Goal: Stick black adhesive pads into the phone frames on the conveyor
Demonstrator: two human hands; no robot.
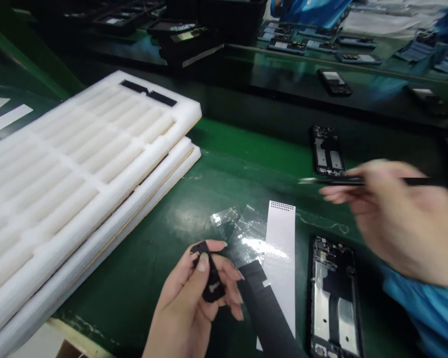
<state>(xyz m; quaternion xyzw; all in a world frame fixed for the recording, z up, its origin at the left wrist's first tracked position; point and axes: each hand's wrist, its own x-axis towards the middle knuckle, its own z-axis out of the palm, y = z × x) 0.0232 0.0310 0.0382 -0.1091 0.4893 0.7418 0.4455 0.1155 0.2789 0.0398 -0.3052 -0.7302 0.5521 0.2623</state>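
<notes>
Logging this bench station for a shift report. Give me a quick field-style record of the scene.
Left hand: holds small black part
Right hand: holds slim black tool
Nearby: clear film, white strip, phone frames
Rest: stacked white foam trays, green bench

Stacked white foam trays (pixel 78 164) with long recesses are lying on the green bench (pixel 246 144), while a co-worker's blue sleeve (pixel 309 10) is showing beyond rows of dark phone frames (pixel 287 45).
</notes>
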